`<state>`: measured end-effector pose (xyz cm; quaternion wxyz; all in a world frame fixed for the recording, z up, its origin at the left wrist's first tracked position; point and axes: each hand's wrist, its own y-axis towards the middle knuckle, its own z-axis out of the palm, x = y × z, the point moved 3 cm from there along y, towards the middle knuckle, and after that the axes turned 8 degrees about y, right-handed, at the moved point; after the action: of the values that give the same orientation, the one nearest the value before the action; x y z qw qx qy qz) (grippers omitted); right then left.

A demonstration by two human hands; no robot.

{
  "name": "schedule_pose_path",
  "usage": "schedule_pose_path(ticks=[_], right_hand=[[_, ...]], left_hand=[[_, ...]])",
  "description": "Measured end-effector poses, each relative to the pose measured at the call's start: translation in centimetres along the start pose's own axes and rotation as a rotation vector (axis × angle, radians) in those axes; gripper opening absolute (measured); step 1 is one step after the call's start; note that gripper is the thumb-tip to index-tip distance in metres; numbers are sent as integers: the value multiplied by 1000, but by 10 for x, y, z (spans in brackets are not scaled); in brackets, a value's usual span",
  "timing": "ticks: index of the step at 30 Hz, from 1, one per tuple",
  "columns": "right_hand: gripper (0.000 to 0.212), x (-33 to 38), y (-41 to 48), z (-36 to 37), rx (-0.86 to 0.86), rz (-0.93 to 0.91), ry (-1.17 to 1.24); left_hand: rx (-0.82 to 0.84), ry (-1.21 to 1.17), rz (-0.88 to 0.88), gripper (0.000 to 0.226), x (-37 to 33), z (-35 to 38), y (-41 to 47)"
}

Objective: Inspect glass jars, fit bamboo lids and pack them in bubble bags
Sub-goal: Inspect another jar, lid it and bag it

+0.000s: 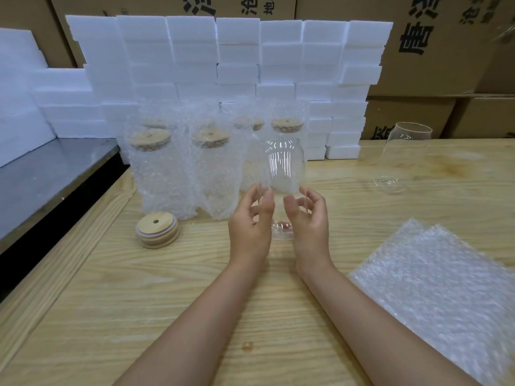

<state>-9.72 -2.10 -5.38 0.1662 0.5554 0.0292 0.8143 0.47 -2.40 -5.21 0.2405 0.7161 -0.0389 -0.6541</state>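
Left hand (pixel 250 222) and right hand (pixel 308 220), palms facing, grip jar (pixel 282 165) with curled fingers

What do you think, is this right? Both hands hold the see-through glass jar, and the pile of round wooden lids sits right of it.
Not quite: the head view shows the pile of round bamboo lids sitting left of the clear glass jar, on the wooden table. The left hand and right hand do both hold the jar.

foam blocks (pixel 237 65) stacked at back | cardboard boxes (pixel 434 65) behind | wooden table (pixel 139 302) | metal surface (pixel 50 176) left
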Motion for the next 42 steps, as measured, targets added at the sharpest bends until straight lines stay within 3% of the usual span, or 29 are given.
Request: schedule_pose_path(ticks=[3, 7, 9, 13, 17, 22, 27, 30, 34, 38, 42], right_hand=[[57, -2, 1, -1, -9, 16, 11], [52, -4, 3, -3, -35, 98, 154], [41, -5, 3, -2, -4, 136, 232], [53, -4, 2, 3, 8, 220, 366], [54, -6, 1, 4, 23, 264, 377], [52, -6, 3, 2, 33, 234, 254], [37, -3, 1, -1, -6, 162, 95], [43, 0, 0, 1, 32, 95, 58], [60, 1, 0, 3, 72, 33, 11], [59, 2, 1, 2, 67, 50, 110], [55, 2, 1, 1, 58, 96, 179]], left_hand=[[-9, 18, 22, 69, 0, 0, 1], [4, -101, -41, 34, 3, -2, 5], [53, -186, -107, 41, 4, -1, 7], [197, -309, -174, 59, 3, 5, 9], [265, -300, -150, 32, 7, 6, 6], [184, -275, -107, 64, 3, 1, 6], [81, -182, -84, 65, 5, -3, 6], [32, -169, -60, 79, 4, -5, 5], [47, -119, -31, 75, 1, -3, 3], [43, -188, -42, 62, 2, -4, 5], [79, -231, -109, 67, 6, -4, 9]])
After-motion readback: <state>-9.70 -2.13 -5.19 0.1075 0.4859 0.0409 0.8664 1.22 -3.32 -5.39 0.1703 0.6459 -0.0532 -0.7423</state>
